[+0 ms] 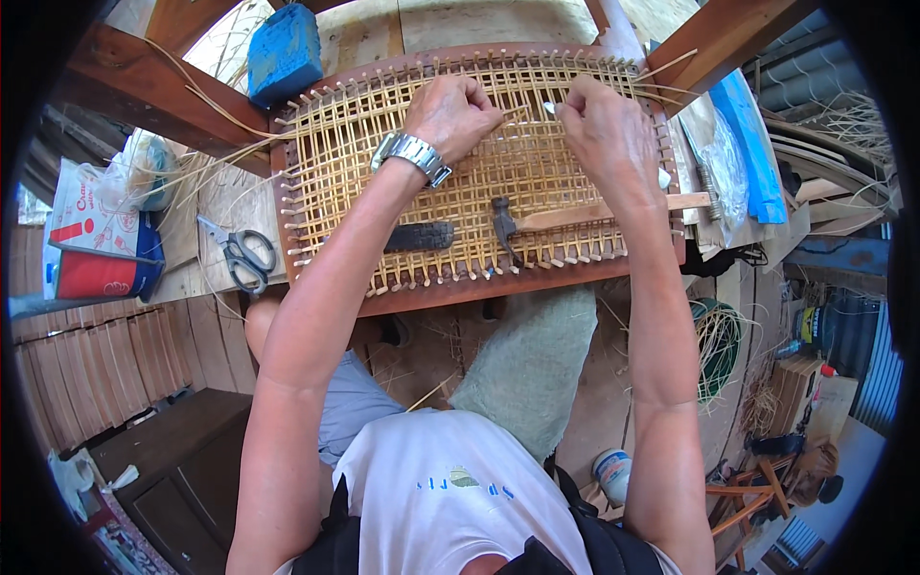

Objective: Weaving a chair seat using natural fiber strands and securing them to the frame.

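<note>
Tan cane webbing (479,187), probably light, springy and liable to split if creased, best pinched one strand at a time, spans a wooden frame (498,285) beneath the left hand (447,117) and right hand (606,122), both curled, whether closed on a strand cannot be told.

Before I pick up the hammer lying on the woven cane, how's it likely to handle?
The hammer will probably feel front-heavy, since its dark head looks like metal and the handle like wood. That long, fairly thick handle should stay stiff. The head might snag, as the woven cane beneath has open gaps.
</note>
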{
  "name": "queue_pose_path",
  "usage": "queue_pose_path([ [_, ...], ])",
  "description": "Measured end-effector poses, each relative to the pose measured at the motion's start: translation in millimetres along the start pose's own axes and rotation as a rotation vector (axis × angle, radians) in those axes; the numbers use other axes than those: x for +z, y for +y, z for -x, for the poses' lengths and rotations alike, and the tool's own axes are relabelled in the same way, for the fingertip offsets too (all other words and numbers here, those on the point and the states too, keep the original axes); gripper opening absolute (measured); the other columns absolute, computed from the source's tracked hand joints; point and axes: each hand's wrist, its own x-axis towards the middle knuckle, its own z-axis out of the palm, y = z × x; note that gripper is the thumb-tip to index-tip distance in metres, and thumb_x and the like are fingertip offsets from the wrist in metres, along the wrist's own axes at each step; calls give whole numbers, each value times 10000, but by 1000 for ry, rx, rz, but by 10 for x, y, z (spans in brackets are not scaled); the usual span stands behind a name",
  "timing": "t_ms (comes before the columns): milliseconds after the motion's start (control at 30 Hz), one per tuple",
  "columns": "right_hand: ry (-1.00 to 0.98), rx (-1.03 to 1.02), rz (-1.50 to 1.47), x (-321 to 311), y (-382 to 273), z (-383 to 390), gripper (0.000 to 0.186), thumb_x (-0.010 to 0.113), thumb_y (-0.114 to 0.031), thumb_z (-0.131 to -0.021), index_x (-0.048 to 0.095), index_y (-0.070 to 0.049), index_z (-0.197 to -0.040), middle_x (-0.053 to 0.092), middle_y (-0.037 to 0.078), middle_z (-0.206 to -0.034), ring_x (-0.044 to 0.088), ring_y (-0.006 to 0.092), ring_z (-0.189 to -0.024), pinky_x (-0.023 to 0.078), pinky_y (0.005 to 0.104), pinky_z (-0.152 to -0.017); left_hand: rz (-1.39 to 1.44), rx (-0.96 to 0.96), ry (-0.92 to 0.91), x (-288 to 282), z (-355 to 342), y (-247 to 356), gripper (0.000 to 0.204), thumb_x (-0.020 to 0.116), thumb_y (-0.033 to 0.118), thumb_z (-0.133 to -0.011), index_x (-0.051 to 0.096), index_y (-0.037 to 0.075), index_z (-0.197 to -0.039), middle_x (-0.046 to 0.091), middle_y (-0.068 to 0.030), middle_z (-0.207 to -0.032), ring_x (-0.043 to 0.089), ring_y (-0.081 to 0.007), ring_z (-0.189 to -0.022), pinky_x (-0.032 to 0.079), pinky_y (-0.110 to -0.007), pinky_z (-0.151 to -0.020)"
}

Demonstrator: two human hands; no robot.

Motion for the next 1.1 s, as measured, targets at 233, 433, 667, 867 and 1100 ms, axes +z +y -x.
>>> queue_pose_path([
  [233, -121, 28, -37, 238, 45, -112, 193, 662, -230, -899, 674, -37, -896, 697, 204, -806, 673, 408, -800, 518, 484, -743, 21, 28, 7, 71, -73, -18, 173, 738, 233, -772, 739, 63, -801, 675, -27, -639, 612, -100, -579, 499, -272, -586],
  [433, -18, 47, -51, 146, 179, 18, 220, 691, -254, -886, 667, -35, -893, 687, 187, -779, 674, 382, -765, 513, 458, -713, -44, 5, -16, 123, -140, 124, 196, 752, 268, -821, 735, 74, -799, 702, -48, -661, 634, -101, -583, 520, -281, -604],
  [667, -3, -15, -26, 98, 219, 11, 202, 666, -242, -898, 657, -42, -873, 687, 203, -786, 670, 407, -775, 511, 491, -715, 50, 11, -22, 71, -97, 40, 217, 761, 289, -826, 732, 75, -806, 707, -33, -692, 645, -98, -614, 522, -279, -627],
  [867, -108, 46, -18, 148, 132, -64, 216, 673, -247, -888, 679, -31, -880, 692, 180, -754, 682, 350, -731, 522, 445, -692, 76, 39, 7, 86, -131, -56, 173, 732, 224, -838, 707, 57, -805, 697, -37, -680, 636, -89, -584, 517, -262, -589],
  [1100, -153, 257, -185, 156, 173, -44, 391, 770, -390, -811, 688, -13, -878, 689, 101, -780, 652, 209, -737, 515, 373, -703, 69, 43, -4, 112, -132, 32, 217, 738, 248, -835, 709, 39, -784, 687, -45, -653, 630, -86, -586, 515, -279, -586],
])
